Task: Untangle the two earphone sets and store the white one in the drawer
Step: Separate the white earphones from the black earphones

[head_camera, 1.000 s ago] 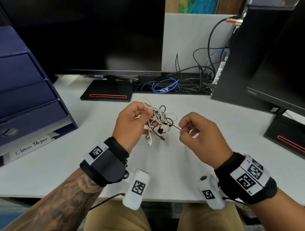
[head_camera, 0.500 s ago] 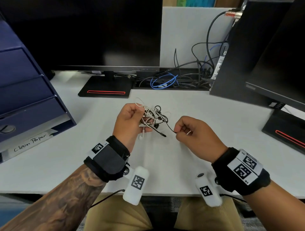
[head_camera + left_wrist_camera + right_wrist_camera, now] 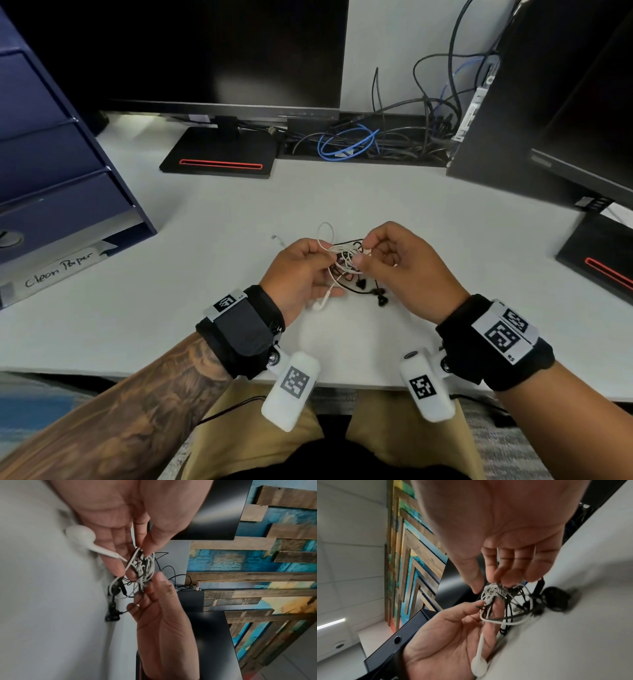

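A knot of white and black earphone cables hangs just above the white desk, between both hands. My left hand pinches the left side of the knot; a white earbud dangles under its palm. My right hand pinches the top right of the knot with thumb and fingertips. The black earbuds trail down onto the desk. A white plug end lies on the desk to the left. The blue drawer unit stands far left, its drawers closed.
A monitor on a black stand is at the back, and a second monitor with its base is at the right. Loose cables fill the gap behind the desk. A paper tray labelled "Clean Paper" sits under the drawers.
My right hand has moved left from the drawn-out black cable strand to the knot itself. Both hands are now close together and nearer the desk's front edge.
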Demonstrator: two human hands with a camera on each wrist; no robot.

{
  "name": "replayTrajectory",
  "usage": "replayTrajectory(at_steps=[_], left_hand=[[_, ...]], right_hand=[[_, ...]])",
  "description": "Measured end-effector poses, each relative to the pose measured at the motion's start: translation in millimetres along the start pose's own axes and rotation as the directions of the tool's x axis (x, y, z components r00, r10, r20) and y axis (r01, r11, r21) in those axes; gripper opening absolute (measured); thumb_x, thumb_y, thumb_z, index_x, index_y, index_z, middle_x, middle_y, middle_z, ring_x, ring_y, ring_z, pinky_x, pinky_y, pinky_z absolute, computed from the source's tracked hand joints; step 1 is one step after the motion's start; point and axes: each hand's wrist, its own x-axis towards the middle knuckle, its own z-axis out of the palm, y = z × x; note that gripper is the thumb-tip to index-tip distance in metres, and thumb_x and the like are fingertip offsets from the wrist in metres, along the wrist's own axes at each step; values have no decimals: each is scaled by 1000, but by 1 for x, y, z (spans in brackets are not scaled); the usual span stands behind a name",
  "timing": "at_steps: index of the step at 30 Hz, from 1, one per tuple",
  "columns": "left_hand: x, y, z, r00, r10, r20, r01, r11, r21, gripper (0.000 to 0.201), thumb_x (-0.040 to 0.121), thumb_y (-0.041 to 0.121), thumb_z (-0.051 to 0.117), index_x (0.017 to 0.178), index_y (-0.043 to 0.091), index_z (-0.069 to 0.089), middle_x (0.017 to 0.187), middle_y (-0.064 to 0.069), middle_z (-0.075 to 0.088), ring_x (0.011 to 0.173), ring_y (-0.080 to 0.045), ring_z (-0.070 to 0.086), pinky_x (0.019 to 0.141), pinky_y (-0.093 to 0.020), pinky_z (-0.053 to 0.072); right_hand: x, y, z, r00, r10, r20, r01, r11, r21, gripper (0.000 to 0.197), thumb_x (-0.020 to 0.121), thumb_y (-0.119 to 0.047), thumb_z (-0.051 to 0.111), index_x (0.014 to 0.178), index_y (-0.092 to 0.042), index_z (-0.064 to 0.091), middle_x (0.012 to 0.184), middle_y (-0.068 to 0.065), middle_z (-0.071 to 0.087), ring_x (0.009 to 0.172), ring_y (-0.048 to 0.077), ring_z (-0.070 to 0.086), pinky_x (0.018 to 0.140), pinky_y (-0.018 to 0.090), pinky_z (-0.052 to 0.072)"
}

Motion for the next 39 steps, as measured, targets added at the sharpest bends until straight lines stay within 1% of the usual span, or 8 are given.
replayTrajectory(at_steps=[3,7,10,16,19,25,32,39], left_hand=[[2,-5,0,1000,-20,4,20,1000,2,9,95,1,57,93,9,57,89,-16,69,75,-27,68,60,-37,60],[3,-10,-2,1000,7,23,-9,997,76,5,94,3,60,97,7,60,95,-19,65,84,-31,65,59,-36,59],[3,-12,-3,999,30,43,-34,995,89,7,95,3,60,102,6,60,99,-21,60,88,-34,57,56,-33,58],[2,-12,-4,996,61,65,-67,994,90,8,97,8,58,103,11,63,90,-9,68,75,-19,67,56,-31,57],[3,-14,-5,995,81,61,-87,991,105,10,94,10,63,103,13,64,96,-12,67,82,-27,63,61,-34,58],[0,-12,-4,994,74,86,-79,995,65,8,92,6,63,97,12,63,84,-2,69,74,-12,68,57,-31,57],[5,-11,-7,990,64,125,-69,997,39,8,94,5,60,100,10,62,88,-9,68,72,-15,65,55,-33,58],[5,-12,-7,991,72,114,-81,993,85,7,96,7,58,97,11,63,72,-3,62,61,-14,58,46,-24,45]], right_hand=[[0,7,0,989,91,112,-93,996,12,22,87,-19,79,99,-14,62,81,5,59,63,16,49,58,30,43],[1,15,2,987,134,93,-140,989,56,22,87,-19,79,96,-10,61,78,8,61,68,20,54,65,37,46],[-1,18,3,984,162,74,-168,981,94,9,91,-13,72,89,-12,63,74,8,65,67,21,57,68,43,46],[-2,20,-1,972,211,105,-229,948,221,14,95,-4,61,83,-13,62,72,-2,66,70,13,60,69,29,43],[-2,21,-2,973,213,89,-229,934,275,15,95,-4,59,82,-12,61,70,-1,65,67,12,59,65,26,43],[0,24,-4,975,200,100,-222,913,343,15,96,-4,59,86,-14,65,72,1,61,64,13,57,66,29,41],[3,30,-2,980,185,72,-198,903,382,10,99,-6,58,93,-10,64,80,2,67,71,11,61,69,26,45],[1,33,-3,982,176,65,-187,907,377,9,91,-15,65,98,-9,68,82,9,64,72,18,55,70,31,44]])
